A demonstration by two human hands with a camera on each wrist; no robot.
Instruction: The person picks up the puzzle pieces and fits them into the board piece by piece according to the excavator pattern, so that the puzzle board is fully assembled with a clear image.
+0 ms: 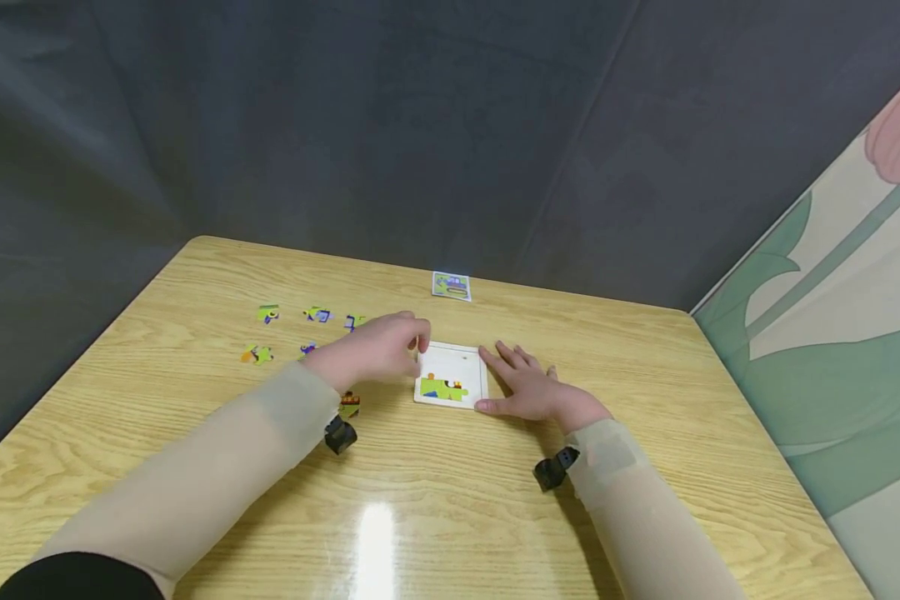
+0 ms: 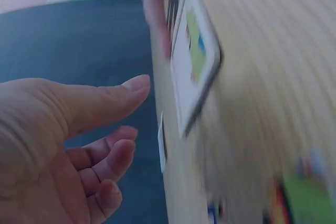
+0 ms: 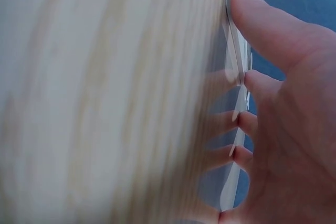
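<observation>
Pale sleeves [image 1: 195,483] reach in over a wooden table [image 1: 450,533]. The right hand [image 1: 525,392] spreads its fingers, touching a white tray [image 1: 447,360] at its right edge. The left hand [image 1: 375,346] is just beside the opposite edge, so the tray lies to the right of its fingers, which are loosely bent and seemingly grasping nothing, though blur clouds this. A picture card [image 1: 451,286] lies beyond. Inside the tray, joined pieces [image 1: 441,389] run lengthwise left to right along the near edge; loose pieces [image 1: 262,354] lie farther left.
</observation>
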